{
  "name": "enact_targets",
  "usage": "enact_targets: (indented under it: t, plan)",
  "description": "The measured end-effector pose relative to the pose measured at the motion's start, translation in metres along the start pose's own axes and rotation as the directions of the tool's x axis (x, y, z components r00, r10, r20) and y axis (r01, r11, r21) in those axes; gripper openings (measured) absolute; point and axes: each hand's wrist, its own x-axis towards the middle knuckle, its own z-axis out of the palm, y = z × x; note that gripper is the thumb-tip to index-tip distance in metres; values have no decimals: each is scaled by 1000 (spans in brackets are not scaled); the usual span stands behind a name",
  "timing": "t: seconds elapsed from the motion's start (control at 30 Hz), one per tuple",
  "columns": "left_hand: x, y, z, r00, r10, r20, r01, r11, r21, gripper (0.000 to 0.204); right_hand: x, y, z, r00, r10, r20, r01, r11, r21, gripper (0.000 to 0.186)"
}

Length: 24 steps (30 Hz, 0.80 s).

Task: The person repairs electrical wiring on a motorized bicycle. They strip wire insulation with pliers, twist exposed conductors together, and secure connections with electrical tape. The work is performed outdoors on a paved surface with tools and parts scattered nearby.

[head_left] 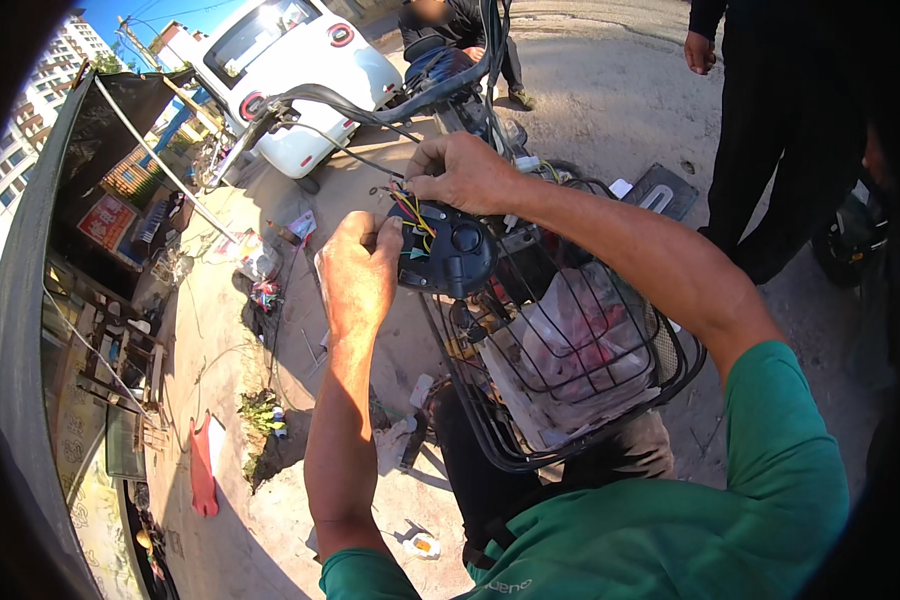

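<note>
A black plastic housing [463, 258], rounded at one end, sits above the wire basket with its open side up. Red, yellow and other thin wires [422, 220] come out of it. At the housing's left edge my left hand [358, 262] is closed, thumb against bent fingers; what lies between its fingertips is hidden. Just beyond the housing, my right hand [467, 172] pinches the upper ends of the wires between thumb and fingers. The handlebar [410, 106] of a two-wheeler with dark cables runs behind both hands.
Below my hands, the black wire basket [515, 455] holds a clear plastic bag [582, 335]. A white car [305, 75] stands at the far left. One person crouches beyond the handlebar; another person [785, 110] in dark clothes stands at right. A red cloth-like item [202, 468] lies on the ground.
</note>
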Motion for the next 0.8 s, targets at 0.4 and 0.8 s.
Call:
enact_targets:
  t: [0.4, 0.8]
  plan:
    - [17, -2, 28, 996, 20, 84, 34, 797, -603, 17, 1, 2, 2, 999, -14, -42, 13, 999, -31, 27]
    - [28, -19, 44, 998, -17, 60, 53, 748, -661, 12, 0, -1, -3, 997, 75, -21, -70, 980, 186, 25]
